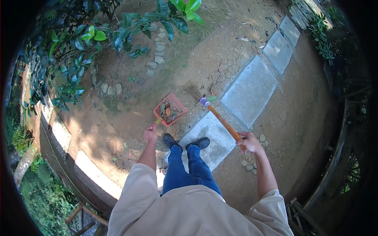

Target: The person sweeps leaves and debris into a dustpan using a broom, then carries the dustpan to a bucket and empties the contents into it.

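Pan — reddish plastic, open-topped, ahead and left of the shoes; whether it rests on the ground, cannot tell. Contents: dry leaves, probably light, brittle and apt to spill if tipped. Likely stiff and light; best hold, the yellowish handle. Left hand: fingers closed round that handle's near end.

Broom — 1 long orange-brown stick, purple binding, splayed bristles. Stick probably rigid and smooth, bristles springy; best hold, the upper stick. Right hand: fingers wrapped round the stick near its top, bristles pointing away, towards a green leaf.

Surroundings: 4 pale slabs in a row, the nearest under the shoes (its edges could snag bristles); cracked soil; small stones, upper left, and more beside the right hand. Obstacles: the shoes, close to the pan; a leafy branch, upper left.
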Demonstrator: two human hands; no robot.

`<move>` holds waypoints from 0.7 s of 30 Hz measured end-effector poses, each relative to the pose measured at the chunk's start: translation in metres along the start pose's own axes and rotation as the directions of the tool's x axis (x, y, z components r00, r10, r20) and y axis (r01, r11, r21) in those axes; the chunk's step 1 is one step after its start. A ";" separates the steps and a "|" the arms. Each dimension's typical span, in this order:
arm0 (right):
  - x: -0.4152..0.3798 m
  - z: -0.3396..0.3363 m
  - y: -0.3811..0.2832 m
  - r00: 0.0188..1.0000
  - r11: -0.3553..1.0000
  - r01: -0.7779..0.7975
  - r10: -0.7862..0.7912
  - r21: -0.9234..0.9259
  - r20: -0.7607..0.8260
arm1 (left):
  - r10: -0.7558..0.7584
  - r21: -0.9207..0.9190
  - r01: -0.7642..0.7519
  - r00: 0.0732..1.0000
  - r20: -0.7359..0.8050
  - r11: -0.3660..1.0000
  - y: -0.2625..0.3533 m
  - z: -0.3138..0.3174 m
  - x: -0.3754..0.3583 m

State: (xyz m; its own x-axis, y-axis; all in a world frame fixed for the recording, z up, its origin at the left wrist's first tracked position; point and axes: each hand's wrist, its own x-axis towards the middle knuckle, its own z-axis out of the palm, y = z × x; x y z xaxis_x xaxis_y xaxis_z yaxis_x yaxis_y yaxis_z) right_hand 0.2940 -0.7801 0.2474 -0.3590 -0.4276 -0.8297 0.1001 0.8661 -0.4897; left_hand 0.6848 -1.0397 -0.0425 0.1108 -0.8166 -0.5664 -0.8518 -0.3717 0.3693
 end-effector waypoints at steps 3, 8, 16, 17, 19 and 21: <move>-0.024 0.000 0.006 0.997 0.999 -0.042 0.041 0.013 0.070 | -0.004 0.027 0.003 1.000 0.017 1.000 0.002 -0.006 -0.002; -0.072 0.004 0.017 0.993 0.997 -0.062 0.057 0.051 0.102 | 0.025 -0.061 -0.026 1.000 -0.010 0.998 -0.011 -0.011 -0.005; -0.083 0.012 0.012 1.000 0.990 -0.014 0.013 0.140 0.003 | -0.039 -0.254 0.030 0.999 -0.032 0.967 -0.060 -0.024 -0.002; -0.081 0.015 0.012 1.000 0.989 0.002 -0.001 0.151 -0.011 | -0.013 -0.271 -0.004 0.998 -0.060 0.963 -0.083 -0.012 0.013; -0.075 0.021 0.010 0.999 0.989 0.023 -0.018 0.147 -0.038 | 0.009 -0.260 -0.031 0.996 -0.085 0.965 -0.090 -0.019 0.016; -0.070 0.027 0.008 0.998 0.991 0.038 -0.031 0.129 -0.060 | -0.004 -0.203 -0.012 0.997 -0.077 0.979 -0.097 -0.029 0.017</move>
State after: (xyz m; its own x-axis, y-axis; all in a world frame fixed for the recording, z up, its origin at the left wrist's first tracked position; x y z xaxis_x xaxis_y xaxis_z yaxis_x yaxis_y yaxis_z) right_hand 0.3450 -0.7507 0.2942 -0.4165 -0.4378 -0.7968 0.2054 0.8084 -0.5516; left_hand 0.7842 -1.0303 -0.0664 0.1535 -0.8469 -0.5091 -0.7311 -0.4439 0.5181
